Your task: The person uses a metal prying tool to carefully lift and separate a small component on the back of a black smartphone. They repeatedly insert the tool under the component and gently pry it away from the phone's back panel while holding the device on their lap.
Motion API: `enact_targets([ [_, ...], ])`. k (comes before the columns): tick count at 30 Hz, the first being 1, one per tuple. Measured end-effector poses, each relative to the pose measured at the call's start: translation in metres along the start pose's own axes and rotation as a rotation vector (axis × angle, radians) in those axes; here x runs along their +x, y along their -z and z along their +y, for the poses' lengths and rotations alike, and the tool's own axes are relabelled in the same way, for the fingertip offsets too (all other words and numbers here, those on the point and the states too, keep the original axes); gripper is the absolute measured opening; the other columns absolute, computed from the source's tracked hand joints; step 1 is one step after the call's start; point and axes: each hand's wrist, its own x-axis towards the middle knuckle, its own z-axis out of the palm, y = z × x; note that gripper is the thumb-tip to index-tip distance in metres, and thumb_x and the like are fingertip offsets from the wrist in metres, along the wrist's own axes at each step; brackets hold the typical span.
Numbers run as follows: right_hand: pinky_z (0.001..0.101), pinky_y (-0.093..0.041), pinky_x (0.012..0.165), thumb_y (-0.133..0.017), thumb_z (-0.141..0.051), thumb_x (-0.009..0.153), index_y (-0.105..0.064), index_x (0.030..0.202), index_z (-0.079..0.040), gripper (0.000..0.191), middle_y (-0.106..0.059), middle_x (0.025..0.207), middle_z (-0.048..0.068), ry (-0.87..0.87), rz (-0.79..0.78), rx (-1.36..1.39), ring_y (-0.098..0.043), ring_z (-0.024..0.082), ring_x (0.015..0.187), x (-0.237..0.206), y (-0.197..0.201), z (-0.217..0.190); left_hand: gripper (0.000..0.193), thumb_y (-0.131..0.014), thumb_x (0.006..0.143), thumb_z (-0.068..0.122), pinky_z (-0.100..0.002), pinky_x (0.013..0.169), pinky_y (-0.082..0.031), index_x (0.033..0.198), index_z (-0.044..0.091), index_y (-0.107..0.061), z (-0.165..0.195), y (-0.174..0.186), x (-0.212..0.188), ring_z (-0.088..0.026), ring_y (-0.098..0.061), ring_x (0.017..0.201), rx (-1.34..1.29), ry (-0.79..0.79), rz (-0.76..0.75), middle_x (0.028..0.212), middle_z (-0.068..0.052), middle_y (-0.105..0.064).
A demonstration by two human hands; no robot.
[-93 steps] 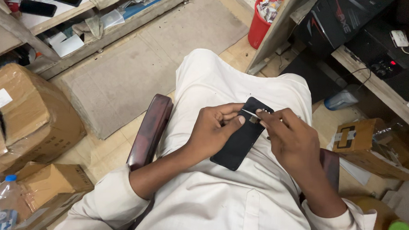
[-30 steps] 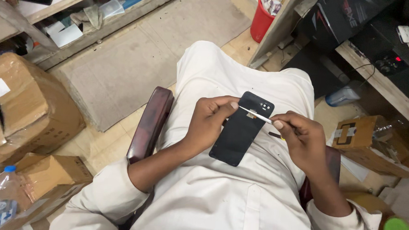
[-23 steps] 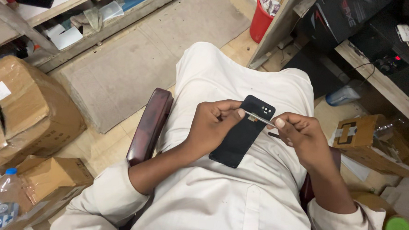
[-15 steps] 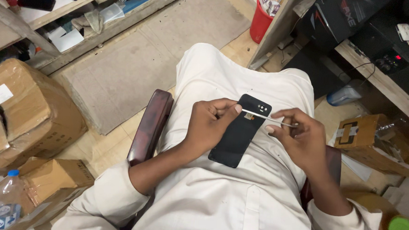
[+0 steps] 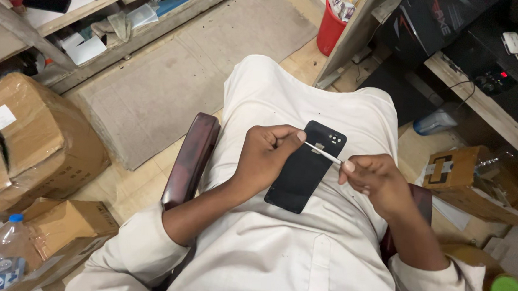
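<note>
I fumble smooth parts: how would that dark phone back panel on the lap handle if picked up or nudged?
The dark phone back panel looks thin and flat, so probably light and fairly stiff. Its smooth surface may be slippery. The left hand steadies one edge while it rests on sloping white cloth, so it could slide off.

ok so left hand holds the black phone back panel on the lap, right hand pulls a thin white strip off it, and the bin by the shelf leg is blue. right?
Not quite: the bin is red, as the head view shows. The rest stands: the left hand holds the black back panel, and the right hand pinches the thin white strip.
</note>
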Motion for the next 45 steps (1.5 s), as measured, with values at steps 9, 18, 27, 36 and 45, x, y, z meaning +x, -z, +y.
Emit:
enact_targets([
  [9, 0.0232, -0.025, 0.042, -0.056, -0.018, 0.111, -0.065, 0.077, 0.006, 0.043, -0.049, 0.056, -0.005, -0.28, -0.434, 0.666, -0.029, 0.006, 0.048, 0.006, 0.017, 0.006, 0.025, -0.064, 0.103, 0.015, -0.02, 0.049, -0.039, 0.095, -0.006, -0.075, 0.01, -0.01, -0.008, 0.003, -0.048, 0.059, 0.08, -0.049, -0.017, 0.065, 0.005, -0.064],
  [18, 0.0215, -0.037, 0.05, -0.082, 0.0, 0.081, -0.073, 0.092, 0.002, 0.014, -0.064, 0.074, 0.005, 0.701, 0.334, -0.742, -0.051, 0.007, 0.055, -0.017, -0.037, -0.037, 0.027, -0.064, 0.103, 0.015, -0.023, 0.045, -0.027, 0.088, -0.004, -0.074, 0.007, -0.004, -0.001, 0.002, -0.035, 0.054, 0.113, -0.035, 0.024, 0.059, 0.01, -0.048],
  [27, 0.0224, -0.038, 0.052, -0.072, -0.009, 0.094, -0.077, 0.092, 0.001, 0.011, -0.068, 0.07, 0.002, 0.342, 0.224, -0.354, -0.05, 0.008, 0.057, -0.012, -0.023, -0.012, 0.028, -0.063, 0.102, 0.012, -0.023, 0.047, -0.029, 0.085, -0.008, -0.071, 0.002, 0.0, -0.001, 0.001, -0.037, 0.057, 0.147, -0.055, -0.028, 0.062, 0.007, -0.05],
  [36, 0.0217, -0.027, 0.04, -0.059, -0.018, 0.103, -0.067, 0.089, 0.009, 0.031, -0.04, 0.053, -0.005, -0.305, -0.269, 0.539, -0.031, 0.006, 0.043, 0.003, 0.014, 0.006, 0.022, -0.067, 0.101, 0.015, -0.021, 0.048, -0.038, 0.096, -0.005, -0.075, 0.019, -0.011, -0.015, 0.002, -0.048, 0.059, 0.207, -0.071, -0.073, 0.065, 0.003, -0.066],
  [45, 0.0202, -0.04, 0.052, -0.084, -0.014, 0.081, -0.071, 0.088, 0.002, 0.022, -0.067, 0.075, 0.004, 0.661, 0.325, -0.728, -0.054, 0.006, 0.056, -0.022, -0.039, -0.023, 0.022, -0.067, 0.101, 0.013, -0.021, 0.047, -0.035, 0.094, -0.006, -0.076, 0.012, -0.008, -0.009, 0.002, -0.045, 0.056, 0.089, -0.022, 0.022, 0.062, 0.003, -0.064],
])
